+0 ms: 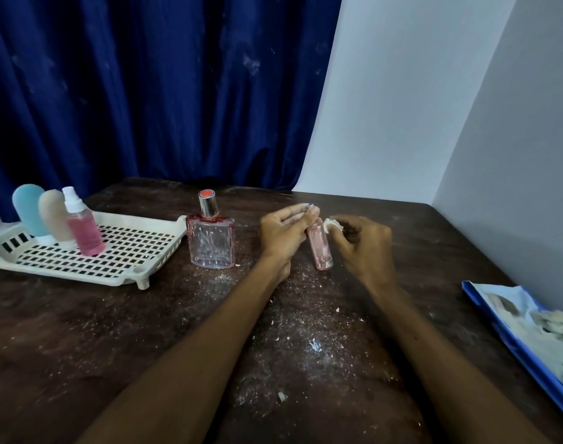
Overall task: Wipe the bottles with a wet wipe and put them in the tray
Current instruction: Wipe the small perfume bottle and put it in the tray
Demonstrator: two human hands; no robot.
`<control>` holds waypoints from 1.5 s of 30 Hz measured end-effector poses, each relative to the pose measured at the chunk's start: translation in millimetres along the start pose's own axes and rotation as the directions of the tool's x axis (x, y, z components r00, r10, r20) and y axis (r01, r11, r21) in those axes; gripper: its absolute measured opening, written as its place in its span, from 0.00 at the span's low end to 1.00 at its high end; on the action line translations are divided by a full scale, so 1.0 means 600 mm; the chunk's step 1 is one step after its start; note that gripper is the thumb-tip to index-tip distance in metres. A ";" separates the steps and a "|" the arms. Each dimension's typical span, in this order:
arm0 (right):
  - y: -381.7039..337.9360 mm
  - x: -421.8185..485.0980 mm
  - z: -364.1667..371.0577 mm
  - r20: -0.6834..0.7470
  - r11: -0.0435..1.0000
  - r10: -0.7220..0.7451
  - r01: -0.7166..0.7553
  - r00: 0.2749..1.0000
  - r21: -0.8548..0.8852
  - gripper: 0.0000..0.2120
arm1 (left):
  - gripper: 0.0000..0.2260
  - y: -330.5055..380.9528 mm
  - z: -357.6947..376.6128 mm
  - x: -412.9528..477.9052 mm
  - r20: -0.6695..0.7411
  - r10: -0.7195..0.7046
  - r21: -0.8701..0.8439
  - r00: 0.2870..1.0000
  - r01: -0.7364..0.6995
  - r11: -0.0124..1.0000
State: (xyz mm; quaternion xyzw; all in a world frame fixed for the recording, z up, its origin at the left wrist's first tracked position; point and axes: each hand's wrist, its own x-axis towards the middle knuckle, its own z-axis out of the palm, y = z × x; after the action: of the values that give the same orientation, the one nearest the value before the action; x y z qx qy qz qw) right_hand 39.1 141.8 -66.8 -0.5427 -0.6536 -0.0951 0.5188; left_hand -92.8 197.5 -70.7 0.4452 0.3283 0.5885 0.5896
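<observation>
My left hand (pixel 285 233) grips the top of a slim pink bottle (pixel 321 249), which stands tilted with its base on the dark table. My right hand (pixel 363 243) pinches a small crumpled white wet wipe (pixel 333 224) against the bottle's upper side. A square clear perfume bottle (pixel 211 240) with a silver and red cap stands on the table just left of my left hand. The white slotted tray (pixel 136 251) at the left holds a blue bottle (pixel 28 209), a beige bottle (pixel 54 217) and a pink spray bottle (pixel 81 225), all upright.
A blue wet-wipe pack (pixel 529 338) lies at the table's right edge. White crumbs and dust are scattered over the dark wooden table (pixel 145 331). A blue curtain hangs behind, and a white wall runs along the right.
</observation>
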 end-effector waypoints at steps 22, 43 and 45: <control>-0.010 0.003 -0.003 -0.008 1.000 -0.024 0.025 1.000 0.003 0.09 | 0.13 0.010 -0.006 -0.001 0.184 -0.036 0.021 0.982 0.032 0.999; -0.004 -0.004 -0.001 -0.116 0.995 0.043 -0.032 0.992 0.093 0.06 | 0.14 0.008 0.000 -0.007 0.217 -0.006 0.008 0.976 0.004 1.000; -0.007 -0.005 -0.002 -0.083 0.992 0.046 -0.037 0.995 0.117 0.06 | 0.13 0.008 -0.003 -0.006 0.211 -0.017 0.007 0.977 0.016 1.000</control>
State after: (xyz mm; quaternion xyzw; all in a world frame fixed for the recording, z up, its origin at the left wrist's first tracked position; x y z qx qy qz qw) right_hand 35.7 137.7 -66.7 -0.5207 -0.6238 -0.0694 0.5788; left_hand -96.5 194.0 -67.5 0.5040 0.2693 0.5320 0.6248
